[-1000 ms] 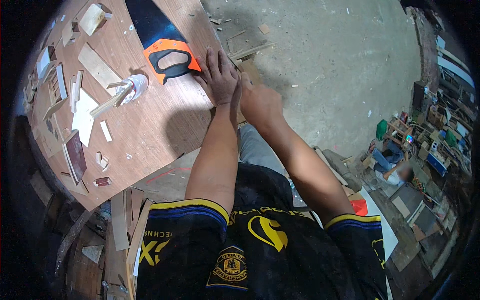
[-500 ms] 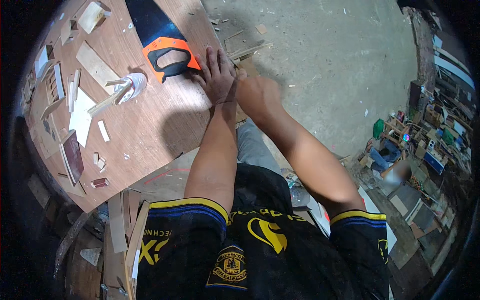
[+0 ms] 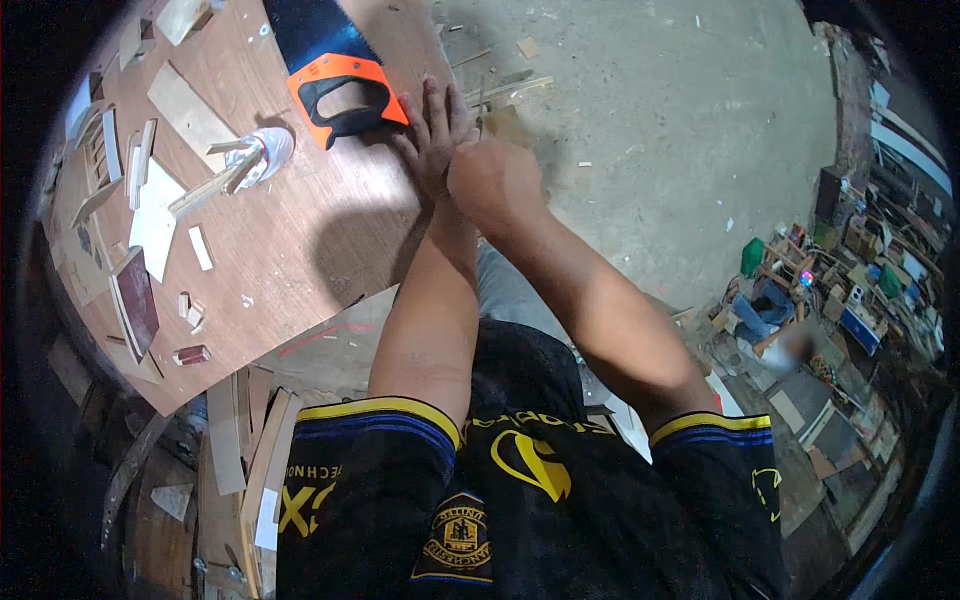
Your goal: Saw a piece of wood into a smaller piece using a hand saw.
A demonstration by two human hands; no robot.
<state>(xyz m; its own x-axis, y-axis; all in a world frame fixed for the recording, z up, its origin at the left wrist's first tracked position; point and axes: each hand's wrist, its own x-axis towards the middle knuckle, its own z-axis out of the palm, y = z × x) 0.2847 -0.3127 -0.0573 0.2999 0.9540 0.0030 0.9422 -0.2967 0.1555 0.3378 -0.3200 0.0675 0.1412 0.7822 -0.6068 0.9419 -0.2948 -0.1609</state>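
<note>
My left hand [image 3: 432, 140] lies flat at the right edge of the wooden table [image 3: 330, 215], its fingers stretched away from me. Just left of its fingertips rests a handsaw [image 3: 335, 85] with an orange and black handle and a dark blade pointing to the far side. My right hand [image 3: 495, 178] is closed and crosses close over the left wrist, at the table's edge. Whatever its fingers may hold is hidden behind the hand.
A white cup-like holder [image 3: 268, 155] with wood strips stands on the table. Scattered around are a pale board [image 3: 190, 108], a white piece [image 3: 155, 225] and small offcuts [image 3: 190, 312]. Scraps lie on the concrete floor [image 3: 660, 150]. A person [image 3: 780, 335] sits amid clutter at right.
My right fist has shifted left, toward and over my left wrist. The left hand stays flat on the table. The whole view has moved slightly.
</note>
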